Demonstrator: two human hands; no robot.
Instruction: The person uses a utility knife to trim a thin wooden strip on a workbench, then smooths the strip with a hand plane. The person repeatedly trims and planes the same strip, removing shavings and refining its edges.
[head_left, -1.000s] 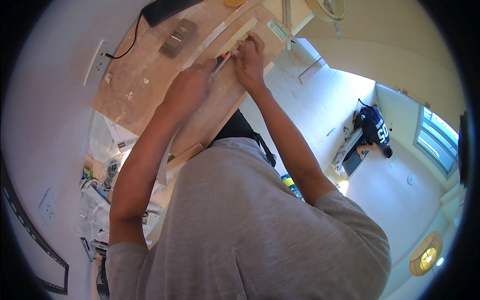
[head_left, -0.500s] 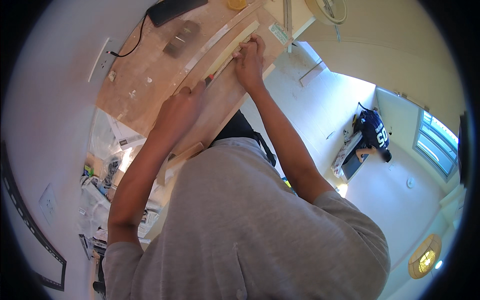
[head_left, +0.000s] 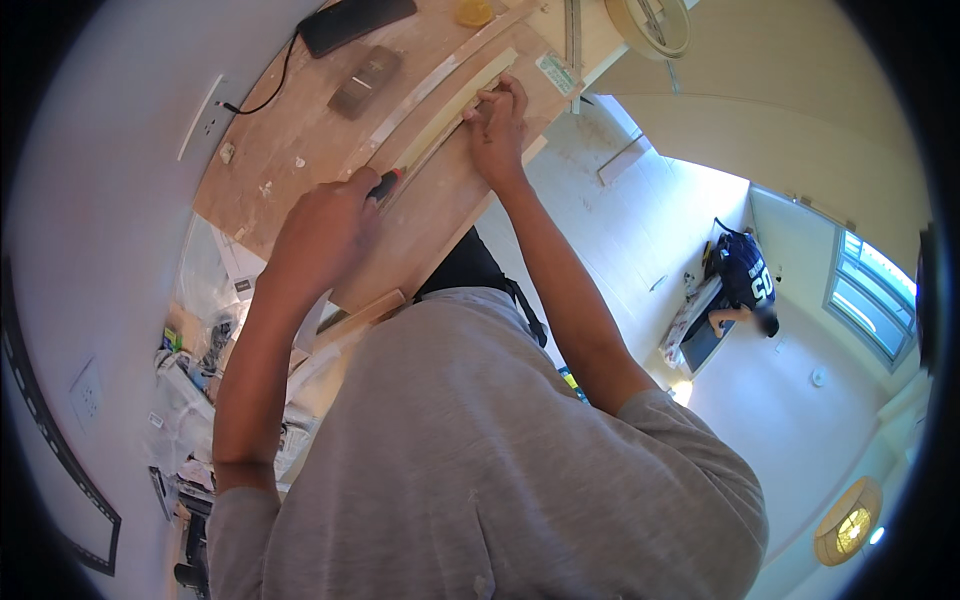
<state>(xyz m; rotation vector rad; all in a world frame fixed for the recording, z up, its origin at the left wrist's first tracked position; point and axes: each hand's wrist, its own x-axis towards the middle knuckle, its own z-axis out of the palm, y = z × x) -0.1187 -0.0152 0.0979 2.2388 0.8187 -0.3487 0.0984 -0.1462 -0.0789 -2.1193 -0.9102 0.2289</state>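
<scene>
My left hand (head_left: pixel 325 225) is closed round a utility knife (head_left: pixel 385 183) with a dark body and red tip, low on a pale narrow strip (head_left: pixel 430 140) that lies along a dusty plywood board (head_left: pixel 250 175). Farther up, my right hand (head_left: pixel 497 135) rests with curled fingers gripping the strip near its far end. A thin edge runs beside the strip under both hands; I cannot make out whether it is a separate piece. A lighter, longer band (head_left: pixel 400 108) lies to the left of the strip.
A black phone (head_left: pixel 355 25) with a cable, a brownish block (head_left: pixel 363 82), a yellow round item (head_left: pixel 473 12) and a tape-like ring (head_left: pixel 648 22) lie at the top. Packaging clutter (head_left: pixel 185 380) sits below-left. A person (head_left: pixel 745 270) in a dark jersey bends over across the room.
My left hand and the knife have drawn down-left along the strip, away from my right hand, which stays near the far end.
</scene>
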